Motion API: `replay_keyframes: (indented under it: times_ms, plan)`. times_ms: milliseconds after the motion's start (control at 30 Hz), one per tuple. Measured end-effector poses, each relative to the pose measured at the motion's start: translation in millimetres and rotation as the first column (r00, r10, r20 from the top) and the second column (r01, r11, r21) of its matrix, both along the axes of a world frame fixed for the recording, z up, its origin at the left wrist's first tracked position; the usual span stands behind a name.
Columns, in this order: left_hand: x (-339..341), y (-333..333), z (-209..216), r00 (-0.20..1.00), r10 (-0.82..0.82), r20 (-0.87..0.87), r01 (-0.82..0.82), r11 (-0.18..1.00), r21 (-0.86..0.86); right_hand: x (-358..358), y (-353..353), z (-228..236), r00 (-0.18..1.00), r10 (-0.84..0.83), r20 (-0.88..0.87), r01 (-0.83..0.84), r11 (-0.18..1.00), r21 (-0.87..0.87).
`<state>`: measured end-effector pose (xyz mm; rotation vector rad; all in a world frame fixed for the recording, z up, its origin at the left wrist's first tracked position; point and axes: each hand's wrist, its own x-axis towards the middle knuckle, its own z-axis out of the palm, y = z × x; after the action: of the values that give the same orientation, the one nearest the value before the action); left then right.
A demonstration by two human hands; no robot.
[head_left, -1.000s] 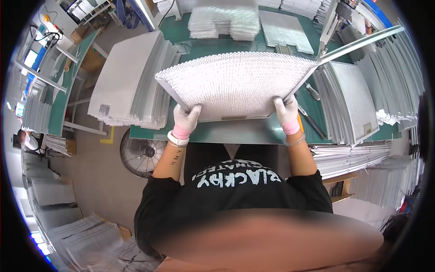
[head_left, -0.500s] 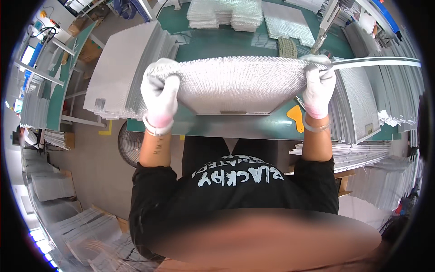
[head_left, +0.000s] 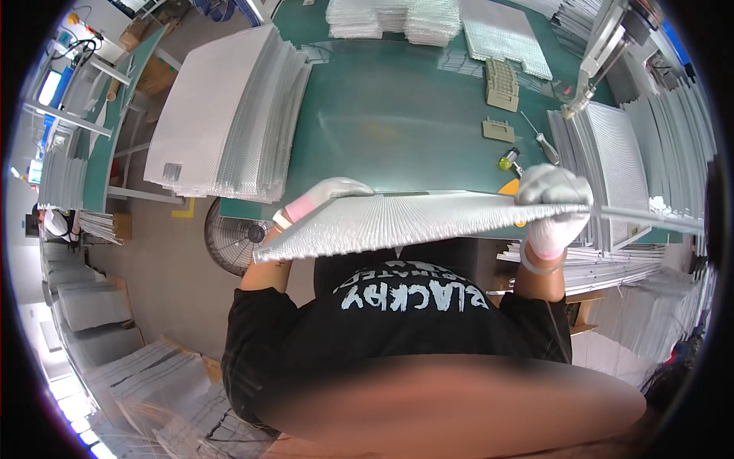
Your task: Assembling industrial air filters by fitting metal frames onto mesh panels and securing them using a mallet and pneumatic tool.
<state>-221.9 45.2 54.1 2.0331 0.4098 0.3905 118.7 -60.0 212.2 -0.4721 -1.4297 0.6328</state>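
A thin silver mesh panel (head_left: 397, 223) is tilted toward me at the table's front edge, its ridged face showing. My right hand (head_left: 553, 200), in a white glove, is closed around the panel's right end. A narrow pale metal strip (head_left: 657, 218) runs from that fist to the right; whether it is joined to the panel I cannot tell. Behind the panel's left part lies my gloved left hand (head_left: 336, 189), fingers stretched out flat along the far edge; its thumb and palm are partly hidden. An orange scraper (head_left: 509, 187) shows partly beside my right hand.
On the green table (head_left: 382, 115) stand white panel stacks at left (head_left: 214, 107) and right (head_left: 612, 153). Beyond my right hand lie a screwdriver (head_left: 546, 147), a small yellow-green tool (head_left: 508, 159) and beige plastic pieces (head_left: 498, 130). A jointed metal arm (head_left: 596, 65) hangs at upper right.
The panel has come toward me and tipped over, its upper edge now nearest me. My left hand has left its left corner and lies flat behind it. My right hand, still gripping, is lower.
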Motion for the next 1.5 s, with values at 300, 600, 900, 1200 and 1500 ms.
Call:
replay_keyframes:
  times_ms: [300, 600, 900, 1200, 1500]
  plan:
    - [-31, 23, 48, 0.916, -0.164, -0.367, 0.217, 0.970, 0.106, 10, -65, -33, 0.991, 0.072, 0.109, -0.088, 0.984, 0.152]
    - [124, 15, 13, 0.774, -0.494, -0.395, 0.499, 0.861, -0.098, -1, -87, -43, 0.999, -0.038, 0.038, 0.036, 0.999, 0.039]
    - [137, 14, 13, 0.866, -0.413, -0.282, 0.418, 0.907, -0.044, -8, -83, -32, 0.998, -0.040, 0.048, 0.040, 0.999, 0.001]
    - [77, -1, 61, 0.886, -0.240, -0.396, 0.268, 0.963, 0.017, -10, -76, -32, 0.995, 0.091, -0.042, -0.092, 0.995, -0.039]
    - [8, -70, 158, 0.609, 0.509, 0.608, -0.384, 0.860, -0.335, 20, -35, -13, 0.932, -0.327, 0.153, 0.324, 0.945, 0.047]
